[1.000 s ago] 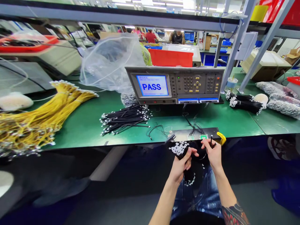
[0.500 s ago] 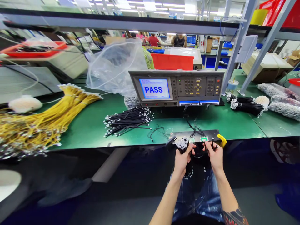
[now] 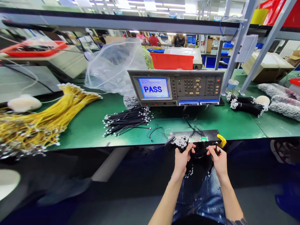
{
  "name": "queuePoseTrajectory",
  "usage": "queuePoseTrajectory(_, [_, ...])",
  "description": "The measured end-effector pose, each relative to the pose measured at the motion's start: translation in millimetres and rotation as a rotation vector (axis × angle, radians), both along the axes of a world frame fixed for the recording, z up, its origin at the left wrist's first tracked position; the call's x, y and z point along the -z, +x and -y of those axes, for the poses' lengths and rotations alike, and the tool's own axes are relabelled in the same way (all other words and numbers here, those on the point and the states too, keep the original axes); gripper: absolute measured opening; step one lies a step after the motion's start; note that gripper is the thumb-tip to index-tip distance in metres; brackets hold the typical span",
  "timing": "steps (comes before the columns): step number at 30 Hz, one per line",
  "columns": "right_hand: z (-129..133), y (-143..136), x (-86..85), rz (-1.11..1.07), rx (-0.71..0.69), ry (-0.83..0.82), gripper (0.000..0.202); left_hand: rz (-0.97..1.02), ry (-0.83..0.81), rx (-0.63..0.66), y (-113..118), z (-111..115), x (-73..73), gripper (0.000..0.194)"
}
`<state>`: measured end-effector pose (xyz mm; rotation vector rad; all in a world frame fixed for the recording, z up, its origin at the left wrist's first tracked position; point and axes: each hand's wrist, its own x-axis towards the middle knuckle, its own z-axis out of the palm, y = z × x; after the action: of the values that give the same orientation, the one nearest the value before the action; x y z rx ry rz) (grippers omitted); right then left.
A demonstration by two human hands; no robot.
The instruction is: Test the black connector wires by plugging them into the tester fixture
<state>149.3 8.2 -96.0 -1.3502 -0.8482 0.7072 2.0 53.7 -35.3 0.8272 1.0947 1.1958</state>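
- Left hand wraps cable bundle, white plugs up, at front edge of table.
- Right hand pinches black cable, count unclear, just off table edge, near yellow handle.
- Tester behind, screen reads PASS.
- Loose cable pile left of tester.
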Motion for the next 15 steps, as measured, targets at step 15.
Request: queuePoseTrajectory(15, [-2.2,-5.2,-9.1,-0.058,-0.078,-0.015,0.045,-0.029,0.003,-0.007,-0.7,-1.7,-1.6,0.043])
